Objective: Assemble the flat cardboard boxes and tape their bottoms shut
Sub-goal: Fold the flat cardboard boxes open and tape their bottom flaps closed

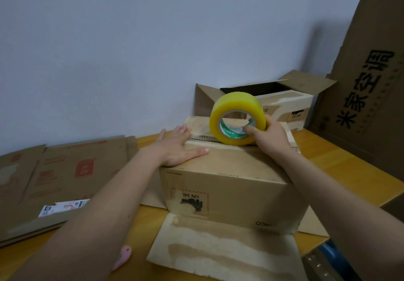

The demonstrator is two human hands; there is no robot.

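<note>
Two hands in shot: both bare, both up on the same box, mid-frame.
Flat boxes (59,180): a stack of unfolded cardboard lay at the left of the frame on the yellow table (341,160), red print on top and a white label near its lower edge.
Pink thing (122,257): sat at the bottom left of centre, half hidden behind the left forearm. Looked like a small cutter, couldn't really tell.
Left hand (177,147): spread wide and flat, palm down on the box top, fingers pointing to the upper right, holding nothing, just pressing on the cardboard beside the seam.
Box (229,184): centre of the frame, folded up and sitting upside down on the table (the "UN" mark on its front read inverted). Its lower flaps were splayed out flat toward the bottom of the frame. The top flaps met at a seam where both hands were.
Tape roll (237,118): fat yellowish roll, standing on edge, touching the box top right at the seam, just right of the left hand.
Right hand (271,136): curled around the roll, thumb hooked into the core, fingers wrapped round the far side.
Second box (290,106): behind, upper right of centre, against the wall, top flaps open.
Big carton (367,77): leaned at the far right edge, black characters printed down it.
</note>
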